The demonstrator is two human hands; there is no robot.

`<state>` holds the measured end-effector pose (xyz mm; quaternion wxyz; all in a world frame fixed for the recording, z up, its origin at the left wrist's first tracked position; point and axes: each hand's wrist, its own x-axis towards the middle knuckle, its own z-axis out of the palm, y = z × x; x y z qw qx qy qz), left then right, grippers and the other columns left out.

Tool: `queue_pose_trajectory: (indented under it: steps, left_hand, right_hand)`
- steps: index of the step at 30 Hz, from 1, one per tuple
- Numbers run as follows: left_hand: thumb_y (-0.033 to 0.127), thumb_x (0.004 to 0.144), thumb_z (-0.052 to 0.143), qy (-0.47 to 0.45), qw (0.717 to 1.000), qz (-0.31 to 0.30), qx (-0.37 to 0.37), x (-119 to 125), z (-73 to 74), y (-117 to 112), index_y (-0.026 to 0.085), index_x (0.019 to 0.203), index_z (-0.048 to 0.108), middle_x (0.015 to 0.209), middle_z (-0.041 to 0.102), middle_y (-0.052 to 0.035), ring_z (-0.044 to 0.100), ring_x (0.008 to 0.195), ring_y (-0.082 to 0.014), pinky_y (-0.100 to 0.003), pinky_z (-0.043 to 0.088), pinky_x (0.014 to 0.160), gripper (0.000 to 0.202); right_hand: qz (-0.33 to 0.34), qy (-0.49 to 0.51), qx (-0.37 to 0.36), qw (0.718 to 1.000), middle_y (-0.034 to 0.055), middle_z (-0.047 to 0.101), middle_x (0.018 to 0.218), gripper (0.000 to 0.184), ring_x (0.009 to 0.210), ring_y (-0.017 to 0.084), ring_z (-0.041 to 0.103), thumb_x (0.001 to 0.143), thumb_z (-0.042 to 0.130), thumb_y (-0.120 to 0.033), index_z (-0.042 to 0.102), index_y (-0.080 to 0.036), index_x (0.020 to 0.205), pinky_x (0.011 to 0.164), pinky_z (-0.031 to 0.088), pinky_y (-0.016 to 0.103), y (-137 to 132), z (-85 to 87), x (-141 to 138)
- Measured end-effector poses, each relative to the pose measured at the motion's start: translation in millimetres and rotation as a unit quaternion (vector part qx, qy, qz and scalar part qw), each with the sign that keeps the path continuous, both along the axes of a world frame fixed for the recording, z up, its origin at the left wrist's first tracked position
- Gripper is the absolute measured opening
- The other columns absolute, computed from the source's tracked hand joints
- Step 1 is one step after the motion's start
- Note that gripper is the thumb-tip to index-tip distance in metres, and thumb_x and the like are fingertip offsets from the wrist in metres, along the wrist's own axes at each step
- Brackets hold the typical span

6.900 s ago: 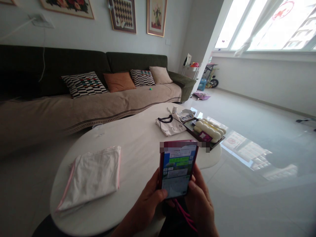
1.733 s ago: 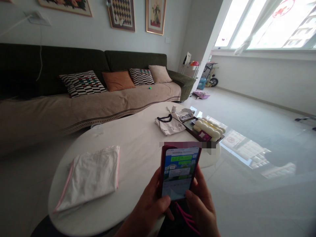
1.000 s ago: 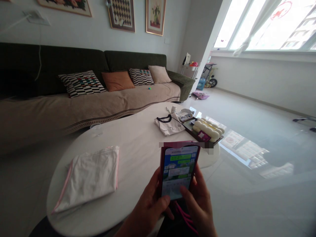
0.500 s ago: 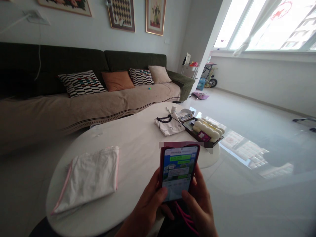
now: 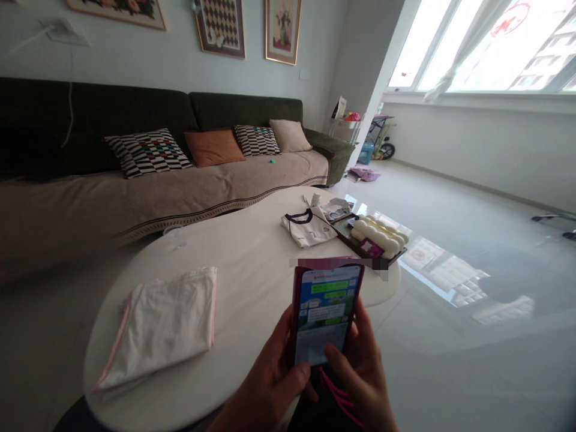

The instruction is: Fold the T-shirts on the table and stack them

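Observation:
A smartphone [image 5: 326, 312] in a dark red case is held upright between both hands, its screen showing a chat with green and white bubbles. My left hand [image 5: 279, 372] is closed around its left side, the thumb by the lower left corner. Around the right side wraps my right hand [image 5: 362, 366], with the thumb over the lower screen. A pink cord [image 5: 335, 390] hangs below the phone. To the left, a folded white cloth [image 5: 166, 327] with pink edging lies on the white table [image 5: 243, 288]. Beyond the phone lies a folded white shirt [image 5: 308, 228] with a dark collar.
Beside the shirt, a dark tray [image 5: 346, 237] carries a cream, bumpy object [image 5: 380, 236] and a purple packet [image 5: 369, 248]. A small clear container [image 5: 174, 231] stands near the table's far left edge. Behind is a dark green sofa [image 5: 243, 108] with several cushions.
My right thumb has moved up and left over the screen. My left thumb has shifted down to the phone's lower edge. The phone stays in both hands.

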<state>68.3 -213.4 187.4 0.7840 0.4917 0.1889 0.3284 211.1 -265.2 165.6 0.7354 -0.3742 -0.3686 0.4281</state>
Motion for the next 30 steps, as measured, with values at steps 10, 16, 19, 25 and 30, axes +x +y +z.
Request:
queue_pose_trajectory:
  steps: [10, 16, 19, 25, 30]
  left_hand:
    - [0.033, 0.084, 0.062, 0.024, 0.999, 0.024, 0.009, 3, 2.6, -3, 0.033, 0.144, 0.024, 0.13, 0.051, -0.0132, 0.06, 0.09, -0.0213, -0.025, 0.054, 0.058, 0.071]
    - [0.031, 0.084, 0.062, 0.049, 0.998, 0.035, 0.003, 4, 2.6, -5, 0.029, 0.144, 0.023, 0.128, 0.052, -0.0146, 0.06, 0.09, -0.0223, -0.024, 0.054, 0.057, 0.072]
    - [0.033, 0.085, 0.06, 0.024, 1.0, 0.019, -0.001, 2, 0.7, -4, 0.03, 0.144, 0.024, 0.129, 0.051, -0.014, 0.058, 0.097, -0.025, -0.027, 0.055, 0.06, 0.07]
    - [0.028, 0.087, 0.056, -0.012, 1.0, -0.001, -0.004, -1, -4.1, 0, 0.033, 0.144, 0.026, 0.132, 0.05, -0.0125, 0.059, 0.098, -0.0251, -0.026, 0.055, 0.06, 0.065]
    - [0.024, 0.086, 0.055, -0.023, 1.0, -0.013, 0.008, -2, -4.4, 1, 0.036, 0.145, 0.021, 0.137, 0.046, -0.0113, 0.058, 0.102, -0.0264, -0.026, 0.056, 0.06, 0.07]
  right_hand:
    - [0.024, 0.034, 0.0, 0.999, -0.0009, 0.056, 0.134, 0.066, 0.117, 0.02, 0.056, 0.086, 0.059, -0.017, 0.032, -0.041, 0.141, 0.092, 0.05, 0.032, -2, -3.0, 2]
    - [0.022, -0.004, 0.009, 1.0, -0.0016, 0.058, 0.13, 0.072, 0.112, 0.018, 0.059, 0.085, 0.061, -0.015, 0.029, -0.045, 0.141, 0.09, 0.051, 0.03, 0, -0.8, -2]
    - [0.018, -0.013, 0.004, 1.0, -0.0026, 0.059, 0.128, 0.077, 0.11, 0.016, 0.06, 0.083, 0.063, -0.012, 0.026, -0.046, 0.141, 0.089, 0.051, 0.028, 0, 1.9, -3]
    - [0.049, 0.034, 0.012, 0.998, -0.0026, 0.056, 0.133, 0.065, 0.118, 0.017, 0.055, 0.086, 0.06, -0.019, 0.033, -0.043, 0.14, 0.094, 0.048, 0.028, -4, 6.7, 2]
    - [0.094, 0.062, 0.03, 0.993, -0.0017, 0.055, 0.134, 0.061, 0.118, 0.016, 0.055, 0.088, 0.056, -0.018, 0.034, -0.042, 0.14, 0.095, 0.046, 0.029, -5, -0.1, 9]
